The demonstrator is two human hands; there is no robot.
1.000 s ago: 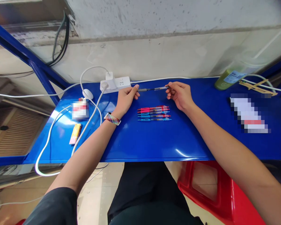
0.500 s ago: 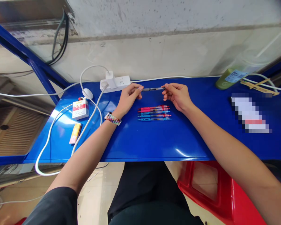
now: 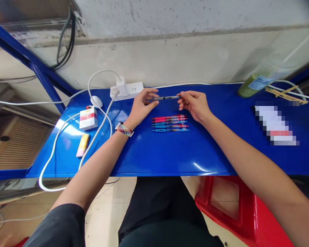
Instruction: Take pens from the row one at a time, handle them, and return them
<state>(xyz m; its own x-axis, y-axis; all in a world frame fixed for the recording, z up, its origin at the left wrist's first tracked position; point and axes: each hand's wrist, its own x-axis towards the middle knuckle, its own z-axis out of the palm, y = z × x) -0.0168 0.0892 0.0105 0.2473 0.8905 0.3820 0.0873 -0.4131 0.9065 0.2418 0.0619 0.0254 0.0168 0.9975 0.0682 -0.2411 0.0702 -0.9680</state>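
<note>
A slim pen [image 3: 166,98] with a grey grip and a clear barrel lies level between my hands, its tip end toward the left. Thumb and fingers of my right hand [image 3: 192,104] pinch its right end. My left hand [image 3: 143,103] is open around the tip end, thumb and fingers spread apart; whether it touches the pen I cannot tell. Just below, on the blue table [image 3: 170,154], several red and blue pens [image 3: 170,124] lie side by side in a row, all pointing the same way.
A white power strip [image 3: 134,90] with cables stands by the wall. At left are a mouse [image 3: 96,102], a cigarette box [image 3: 88,119] and a small yellow-pink box [image 3: 82,145]. A green drink cup [image 3: 251,85] and a blurred-out flat item [image 3: 275,125] sit right. Below is a red stool [image 3: 249,212].
The fingers of my left hand have opened from their pinch on the pen's left end, uncovering its tip. My right hand keeps its grip; the pen has hardly moved.
</note>
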